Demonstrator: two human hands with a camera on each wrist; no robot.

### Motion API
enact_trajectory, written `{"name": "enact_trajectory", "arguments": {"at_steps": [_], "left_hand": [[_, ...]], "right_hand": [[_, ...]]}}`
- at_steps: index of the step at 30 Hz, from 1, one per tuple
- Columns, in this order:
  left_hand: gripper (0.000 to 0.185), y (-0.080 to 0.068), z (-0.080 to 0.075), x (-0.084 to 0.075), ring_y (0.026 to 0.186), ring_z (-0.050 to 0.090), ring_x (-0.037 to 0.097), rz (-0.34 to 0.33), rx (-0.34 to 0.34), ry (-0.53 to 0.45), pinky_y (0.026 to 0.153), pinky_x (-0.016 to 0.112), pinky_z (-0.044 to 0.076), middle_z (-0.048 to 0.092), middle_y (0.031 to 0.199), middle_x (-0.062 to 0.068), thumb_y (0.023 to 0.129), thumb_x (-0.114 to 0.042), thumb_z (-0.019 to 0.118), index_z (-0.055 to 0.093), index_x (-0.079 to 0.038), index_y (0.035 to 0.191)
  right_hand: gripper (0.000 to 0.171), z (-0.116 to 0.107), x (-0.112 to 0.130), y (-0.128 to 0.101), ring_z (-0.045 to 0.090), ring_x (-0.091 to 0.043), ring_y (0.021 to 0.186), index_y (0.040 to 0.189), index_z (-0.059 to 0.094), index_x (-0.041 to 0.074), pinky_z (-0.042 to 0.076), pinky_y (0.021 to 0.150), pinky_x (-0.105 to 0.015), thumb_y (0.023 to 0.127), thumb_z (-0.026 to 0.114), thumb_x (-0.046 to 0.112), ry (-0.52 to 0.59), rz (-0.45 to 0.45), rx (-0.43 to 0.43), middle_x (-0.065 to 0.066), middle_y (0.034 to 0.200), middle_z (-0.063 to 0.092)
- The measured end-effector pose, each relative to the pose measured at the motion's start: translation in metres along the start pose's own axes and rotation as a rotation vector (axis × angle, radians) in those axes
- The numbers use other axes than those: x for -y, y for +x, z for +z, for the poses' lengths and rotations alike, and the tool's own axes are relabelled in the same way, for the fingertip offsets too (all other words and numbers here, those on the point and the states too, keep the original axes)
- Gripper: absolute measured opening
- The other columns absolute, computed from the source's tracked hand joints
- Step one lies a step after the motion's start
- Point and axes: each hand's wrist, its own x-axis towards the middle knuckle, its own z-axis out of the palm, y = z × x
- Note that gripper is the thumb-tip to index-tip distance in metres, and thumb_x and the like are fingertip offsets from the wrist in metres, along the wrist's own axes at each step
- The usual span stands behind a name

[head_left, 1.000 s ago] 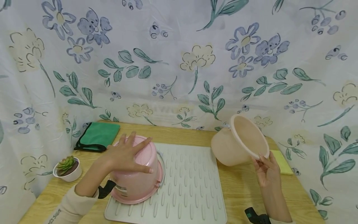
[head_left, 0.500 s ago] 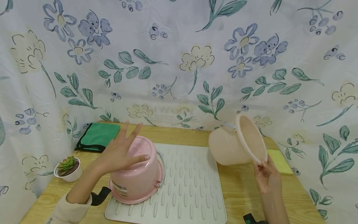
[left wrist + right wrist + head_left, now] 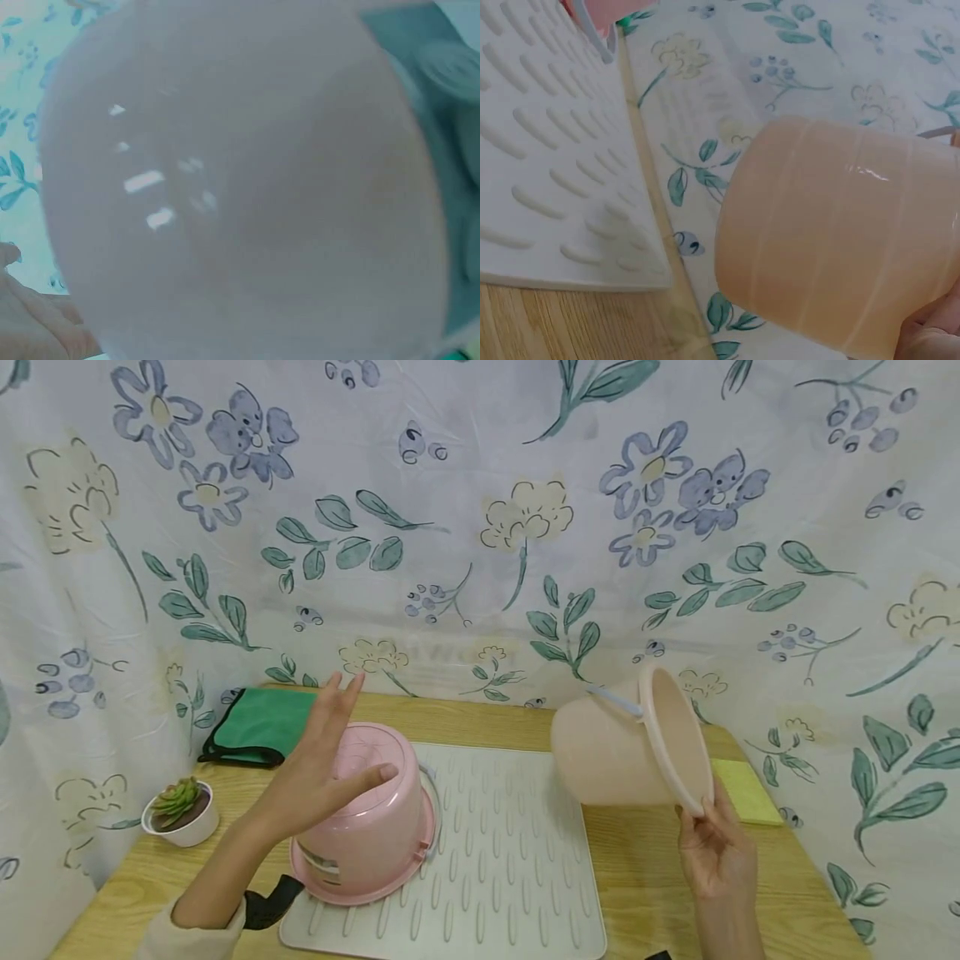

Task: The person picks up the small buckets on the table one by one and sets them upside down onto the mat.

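Observation:
A pink bucket (image 3: 375, 852) stands upside down on the left part of a pale ribbed mat (image 3: 510, 852). My left hand (image 3: 315, 777) is over its left side, fingers straight and thumb spread toward its upturned base. The bucket wall (image 3: 247, 225) fills most of the left wrist view. With thumb and fingers, my right hand (image 3: 716, 860) pinches the rim of a peach bucket (image 3: 607, 752), which is tipped on its side, mouth to the right. Its pale handle (image 3: 615, 700) hangs off the rim toward the back. The peach bucket is raised beyond the mat's right edge.
At the back left lies a folded green cloth (image 3: 262, 727) with black edging. A small succulent in a white pot (image 3: 191, 828) stands at the left edge. A yellow cloth (image 3: 750, 793) lies at the right. Behind the wooden table (image 3: 637, 902) hangs a flowered curtain (image 3: 480, 527).
My left hand has lifted off the pink bucket's base and drawn left. My right hand has turned the peach bucket further onto its side, its base swinging left toward the mat.

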Motion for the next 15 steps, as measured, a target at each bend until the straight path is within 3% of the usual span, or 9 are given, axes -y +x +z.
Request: {"name": "enact_trajectory", "arguments": {"at_steps": [8,15], "left_hand": [[0.099,0.000,0.007,-0.017,0.140,-0.001,0.029,0.037,0.026,-0.124,0.092,0.072,0.021,-0.014,0.152,-0.010,0.080,-0.034,0.071,-0.002,-0.039,0.147],[0.100,0.000,0.016,-0.027,0.139,0.002,0.033,0.048,0.040,-0.179,0.094,0.070,0.021,-0.014,0.152,-0.007,0.080,-0.031,0.072,-0.002,-0.040,0.146]], "right_hand": [[0.051,-0.003,-0.007,-0.006,0.049,-0.043,0.112,0.146,0.025,0.011,0.047,0.085,-0.038,0.098,0.010,0.003,0.045,0.045,0.070,-0.029,0.125,0.047],[0.050,-0.001,-0.014,-0.012,0.049,-0.041,0.114,0.145,0.029,0.010,0.048,0.084,-0.036,0.098,0.012,0.004,0.069,0.051,0.055,-0.027,0.125,0.047]]}}
